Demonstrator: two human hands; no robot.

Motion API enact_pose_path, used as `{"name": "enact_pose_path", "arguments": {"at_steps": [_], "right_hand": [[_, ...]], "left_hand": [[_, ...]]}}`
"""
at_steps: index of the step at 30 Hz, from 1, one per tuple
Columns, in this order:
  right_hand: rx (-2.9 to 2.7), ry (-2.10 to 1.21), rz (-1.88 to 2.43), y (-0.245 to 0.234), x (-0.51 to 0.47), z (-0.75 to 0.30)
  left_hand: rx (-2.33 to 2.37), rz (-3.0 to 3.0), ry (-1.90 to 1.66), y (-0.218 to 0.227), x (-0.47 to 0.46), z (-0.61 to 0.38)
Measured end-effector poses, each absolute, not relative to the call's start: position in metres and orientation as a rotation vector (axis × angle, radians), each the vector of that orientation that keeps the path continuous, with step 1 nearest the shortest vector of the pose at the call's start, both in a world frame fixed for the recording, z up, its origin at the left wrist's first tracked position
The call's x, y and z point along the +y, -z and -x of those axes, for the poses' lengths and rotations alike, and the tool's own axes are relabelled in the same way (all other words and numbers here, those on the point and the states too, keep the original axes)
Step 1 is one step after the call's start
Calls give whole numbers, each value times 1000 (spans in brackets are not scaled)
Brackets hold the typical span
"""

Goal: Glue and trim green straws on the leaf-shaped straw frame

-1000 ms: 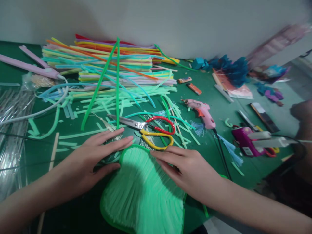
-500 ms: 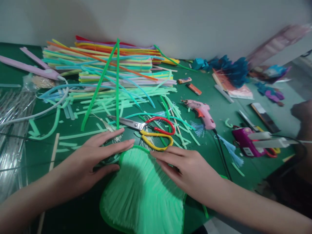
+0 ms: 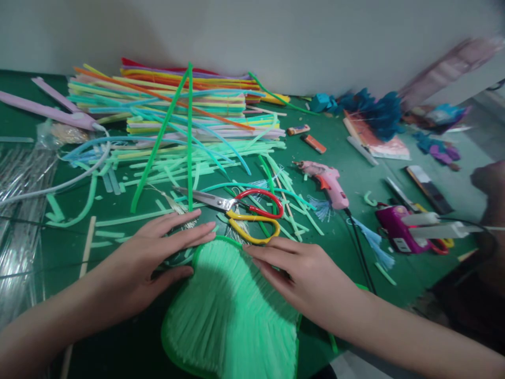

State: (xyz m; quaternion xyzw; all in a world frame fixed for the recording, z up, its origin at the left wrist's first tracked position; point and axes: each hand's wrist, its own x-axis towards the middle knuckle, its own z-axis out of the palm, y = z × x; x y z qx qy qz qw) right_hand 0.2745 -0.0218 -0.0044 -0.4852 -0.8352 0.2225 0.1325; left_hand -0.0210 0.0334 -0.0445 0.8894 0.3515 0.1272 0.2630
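Observation:
A light green fringed piece [image 3: 229, 310], edged with a darker green rim, lies flat on the green table in front of me. My left hand [image 3: 145, 263] lies flat with its fingers stretched out along the piece's upper left edge. Pressed on the upper right part of the piece is my right hand [image 3: 307, 273], open with fingers extended. Neither hand holds anything. Scissors [image 3: 240, 208] with one red and one yellow handle lie just beyond my fingertips.
A heap of coloured strips [image 3: 173, 105] fills the back of the table [image 3: 347, 158], with green offcuts scattered before it. A pink glue gun [image 3: 327, 181], two lighters [image 3: 313, 143] and a purple device [image 3: 398, 226] lie to the right. Clear plastic sleeves [image 3: 19, 210] sit at the left.

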Motion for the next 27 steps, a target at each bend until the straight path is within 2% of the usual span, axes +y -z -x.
{"name": "enact_pose_path", "arguments": {"at_steps": [10,19,27], "right_hand": [[-2423,-674,1430,5,-22,-275],[-2442,-645,1439,4,-19,-276],[-2468,-582,1406,5,-19,-276]], "left_hand": [[952,-2425,-344,46,33,21],[979,-2463,-366,20,28,12],[846,-2462,-223,29,40,18]]}}
